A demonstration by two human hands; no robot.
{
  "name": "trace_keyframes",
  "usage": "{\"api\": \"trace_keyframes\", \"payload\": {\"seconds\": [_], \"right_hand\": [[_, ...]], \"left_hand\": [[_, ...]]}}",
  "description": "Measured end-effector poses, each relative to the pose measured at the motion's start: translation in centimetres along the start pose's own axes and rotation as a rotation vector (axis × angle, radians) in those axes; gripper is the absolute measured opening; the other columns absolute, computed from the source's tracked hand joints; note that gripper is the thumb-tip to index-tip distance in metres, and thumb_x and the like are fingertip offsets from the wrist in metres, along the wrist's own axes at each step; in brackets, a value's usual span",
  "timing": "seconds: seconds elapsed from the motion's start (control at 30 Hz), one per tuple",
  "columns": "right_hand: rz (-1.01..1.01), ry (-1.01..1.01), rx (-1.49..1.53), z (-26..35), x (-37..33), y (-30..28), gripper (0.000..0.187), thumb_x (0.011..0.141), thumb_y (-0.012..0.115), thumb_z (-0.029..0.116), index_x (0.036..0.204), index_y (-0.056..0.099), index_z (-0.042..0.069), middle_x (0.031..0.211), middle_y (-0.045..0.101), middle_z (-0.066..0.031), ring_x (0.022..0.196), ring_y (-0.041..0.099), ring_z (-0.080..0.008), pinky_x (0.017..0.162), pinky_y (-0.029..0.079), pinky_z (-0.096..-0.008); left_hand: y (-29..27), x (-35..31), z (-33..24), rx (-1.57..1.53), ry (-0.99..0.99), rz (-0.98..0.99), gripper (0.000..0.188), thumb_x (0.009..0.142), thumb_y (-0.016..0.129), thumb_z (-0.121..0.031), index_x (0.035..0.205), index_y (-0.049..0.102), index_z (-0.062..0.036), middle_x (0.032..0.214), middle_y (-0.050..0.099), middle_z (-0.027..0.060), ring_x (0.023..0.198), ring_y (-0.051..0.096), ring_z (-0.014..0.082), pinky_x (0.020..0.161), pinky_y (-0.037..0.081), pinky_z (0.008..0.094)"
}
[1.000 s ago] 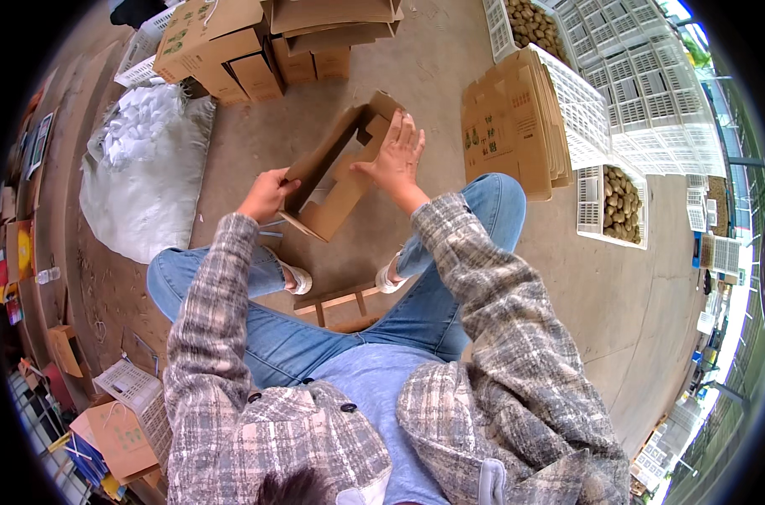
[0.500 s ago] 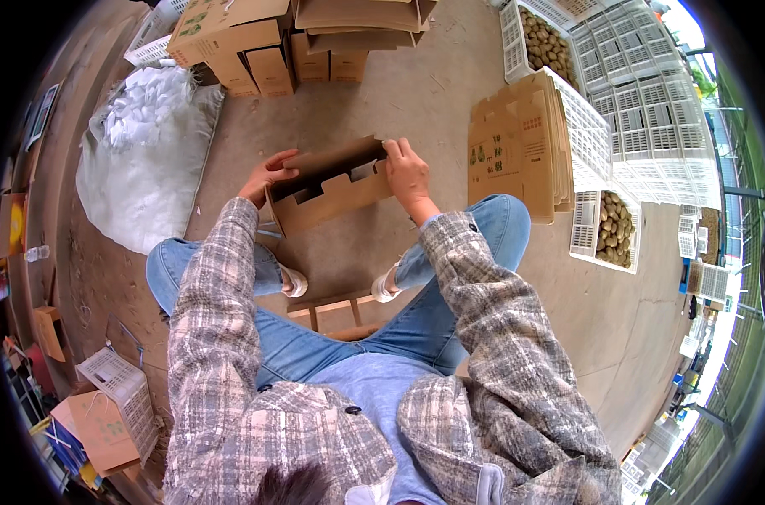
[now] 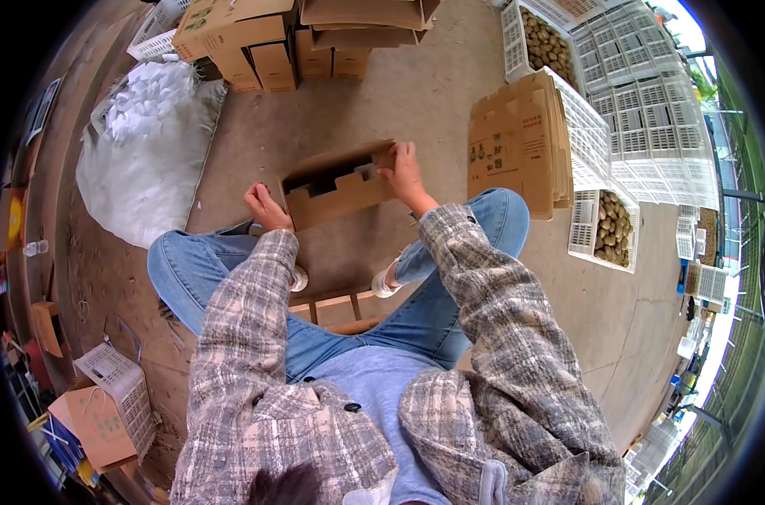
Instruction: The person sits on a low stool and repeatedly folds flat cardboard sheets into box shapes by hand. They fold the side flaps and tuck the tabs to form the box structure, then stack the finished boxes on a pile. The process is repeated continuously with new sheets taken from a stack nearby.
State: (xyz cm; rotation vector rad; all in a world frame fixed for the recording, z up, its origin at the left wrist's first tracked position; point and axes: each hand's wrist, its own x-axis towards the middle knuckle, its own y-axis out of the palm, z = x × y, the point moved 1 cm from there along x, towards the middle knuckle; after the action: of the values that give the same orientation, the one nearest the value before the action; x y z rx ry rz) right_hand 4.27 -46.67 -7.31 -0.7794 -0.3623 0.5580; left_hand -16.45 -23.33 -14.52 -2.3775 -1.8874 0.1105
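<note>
A shallow brown cardboard box (image 3: pixel 338 202) with cut-out flaps is tilted in front of me, over the floor between my knees. At its right end, my right hand (image 3: pixel 406 175) grips the upper corner, thumb against the cardboard edge. Just off the left end is my left hand (image 3: pixel 267 208), its fingers curled and pressed together and pointing away from the box. Whatever they hold, if anything, is hidden. The inside of the box is dark, and little of it can be made out.
A stack of flattened cartons (image 3: pixel 508 143) leans against white plastic crates (image 3: pixel 588 126) on the right. Potatoes (image 3: pixel 614 225) fill a low crate there. Assembled cartons (image 3: pixel 273 63) stand ahead. To the left slumps a white sack (image 3: pixel 147 168) with white pieces on top.
My left hand has come off the box's left end and lowered beside it, its fingers now curled. My right hand stays on the right end; the box has shifted slightly right.
</note>
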Motion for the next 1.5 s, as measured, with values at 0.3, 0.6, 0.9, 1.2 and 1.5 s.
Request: {"api": "trace_keyframes", "payload": {"seconds": [0.3, 0.6, 0.9, 1.2, 1.5], "right_hand": [[0.010, 0.214, -0.368, 3.2, -0.3, -1.5, 0.101, 0.057, 0.095, 0.041, 0.135, 0.042, 0.003, 0.124, 0.051, -0.0206, 0.107, 0.058, -0.0408, 0.094, 0.050, -0.0462], [0.402, 0.099, -0.192, -1.3, 0.3, -0.7, 0.092, 0.056, 0.094, 0.048, 0.118, 0.044, 0.002, 0.114, 0.065, -0.0227, 0.103, 0.066, -0.0417, 0.088, 0.054, -0.0484], [0.251, 0.265, -0.335, 1.8, 0.5, -0.3, 0.102, 0.056, 0.095, 0.046, 0.130, 0.041, 0.002, 0.116, 0.065, -0.0183, 0.101, 0.068, -0.0390, 0.084, 0.056, -0.0463], [0.279, 0.263, -0.324, 0.8, 1.4, 0.5, 0.106, 0.066, 0.089, 0.049, 0.139, 0.031, -0.002, 0.120, 0.064, -0.0209, 0.105, 0.067, -0.0394, 0.085, 0.055, -0.0472], [0.390, 0.294, -0.214, 0.3, 1.9, 0.3, 0.101, 0.077, 0.080, 0.054, 0.139, 0.028, -0.006, 0.123, 0.063, -0.0289, 0.113, 0.064, -0.0415, 0.092, 0.053, -0.0460]], "left_hand": [[-2.4, -3.0, -4.0, 0.587, 0.491, 0.530, 0.092, 0.083, 0.075, -0.055, 0.146, 0.034, -0.0021, 0.137, 0.045, 0.0240, 0.129, 0.041, 0.0410, 0.112, 0.033, 0.0483], [-1.0, -4.0, -4.2, 0.762, 0.341, 0.418, 0.079, 0.068, 0.091, -0.033, 0.129, 0.048, -0.0076, 0.128, 0.054, 0.0138, 0.121, 0.046, 0.0373, 0.103, 0.041, 0.0470], [0.7, -2.2, -5.2, 0.868, 0.320, 0.345, 0.080, 0.064, 0.092, -0.026, 0.128, 0.048, -0.0065, 0.127, 0.057, 0.0157, 0.117, 0.050, 0.0395, 0.100, 0.043, 0.0458], [1.4, -1.4, -4.4, 0.893, 0.318, 0.317, 0.083, 0.062, 0.093, -0.025, 0.129, 0.047, -0.0106, 0.129, 0.055, 0.0125, 0.118, 0.048, 0.0381, 0.098, 0.043, 0.0487], [0.7, 2.5, -4.2, 0.935, 0.214, 0.630, 0.087, 0.064, 0.092, -0.020, 0.133, 0.041, -0.0095, 0.136, 0.051, 0.0143, 0.126, 0.045, 0.0396, 0.106, 0.040, 0.0476]]}}
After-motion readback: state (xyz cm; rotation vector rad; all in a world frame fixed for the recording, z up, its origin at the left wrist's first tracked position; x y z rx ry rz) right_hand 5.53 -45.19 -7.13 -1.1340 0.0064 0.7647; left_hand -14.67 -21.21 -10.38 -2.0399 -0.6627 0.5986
